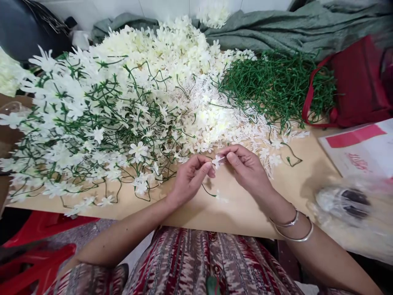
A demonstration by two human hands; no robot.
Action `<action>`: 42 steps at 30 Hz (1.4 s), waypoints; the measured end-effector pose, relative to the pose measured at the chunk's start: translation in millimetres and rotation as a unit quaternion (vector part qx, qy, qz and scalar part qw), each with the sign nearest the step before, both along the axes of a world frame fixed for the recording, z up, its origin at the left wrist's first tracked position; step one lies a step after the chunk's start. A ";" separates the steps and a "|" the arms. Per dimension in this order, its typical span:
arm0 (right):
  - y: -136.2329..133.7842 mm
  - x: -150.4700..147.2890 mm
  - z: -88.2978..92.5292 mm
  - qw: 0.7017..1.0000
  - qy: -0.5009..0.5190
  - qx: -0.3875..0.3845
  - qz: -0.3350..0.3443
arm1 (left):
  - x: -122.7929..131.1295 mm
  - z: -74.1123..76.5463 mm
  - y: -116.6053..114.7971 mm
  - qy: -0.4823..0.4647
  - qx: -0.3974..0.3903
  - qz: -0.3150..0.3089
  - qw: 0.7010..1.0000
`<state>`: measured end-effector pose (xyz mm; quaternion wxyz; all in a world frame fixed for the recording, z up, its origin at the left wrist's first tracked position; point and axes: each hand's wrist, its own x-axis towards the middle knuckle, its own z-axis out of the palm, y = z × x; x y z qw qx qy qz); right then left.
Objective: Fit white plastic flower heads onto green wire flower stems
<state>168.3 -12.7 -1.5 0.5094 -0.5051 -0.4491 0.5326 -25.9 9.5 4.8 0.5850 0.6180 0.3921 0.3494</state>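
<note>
A small white artificial flower (217, 161) is held up between my two hands over the near part of the table. My left hand (193, 177) is closed, thumb and fingers pinching the flower's left side. From the right, my right hand (250, 169) is closed in a pinch at the flower's other side, where thin white strands show; exactly what its fingertips grip is partly hidden. Below the hands, a curved green stem (209, 192) shows against the table. Just beyond lies a heap of loose white petal pieces (211, 123) and strands.
White flowers on green stems (101, 119) are heaped at left, reaching the table's front edge (196, 227). Bare green stems (276, 86) form a pile at the back right. Beside them are a red bag (362, 82), a printed white packet (362, 147) and a clear plastic bag (344, 205).
</note>
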 end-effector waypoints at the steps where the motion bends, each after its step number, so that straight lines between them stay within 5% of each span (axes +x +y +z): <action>1: -0.4 0.2 -1.9 1.000 0.017 0.005 0.001 | 0.2 1.0 -0.6 -0.010 -0.014 -0.001 1.000; 5: 0.3 -0.4 -5.5 0.999 0.047 0.005 -0.001 | -2.1 18.3 1.2 -0.017 -0.007 -0.008 1.000; 8: 2.5 2.7 -0.7 0.998 0.061 0.015 -0.026 | -12.8 50.2 14.4 0.011 0.152 0.069 0.986; 9: 3.2 5.2 2.1 0.997 0.062 0.025 -0.044 | -18.0 62.3 20.9 0.016 0.256 0.141 0.956; 11: 4.6 12.2 8.2 0.994 0.044 0.045 -0.089 | -28.0 82.6 33.5 0.030 0.464 0.267 0.844; 13: 5.9 20.2 13.4 0.990 0.004 0.058 -0.132 | -33.0 91.7 40.9 0.094 0.484 0.309 0.814; 16: 8.4 29.0 15.6 0.982 -0.042 0.063 -0.176 | -24.0 80.2 37.6 0.080 0.542 0.282 0.788; 20: 11.3 29.3 9.0 0.976 -0.080 0.064 -0.194 | 6.7 41.3 22.4 0.192 0.469 0.050 0.861; 24: 11.4 27.3 2.5 0.965 -0.156 0.056 -0.202 | 25.3 12.2 20.7 0.354 0.444 -0.062 0.821; 28: 13.0 34.7 0.3 0.939 -0.269 0.100 -0.191 | 25.6 0.9 26.4 0.423 0.449 -0.063 0.785; 34: 17.2 42.4 -6.7 0.864 -0.464 0.153 -0.120 | 17.9 -4.3 23.7 0.372 0.486 -0.071 0.787; 42: 11.5 41.9 12.1 0.847 -0.469 0.198 -0.153 | 19.8 0.3 21.4 0.348 0.484 -0.031 0.802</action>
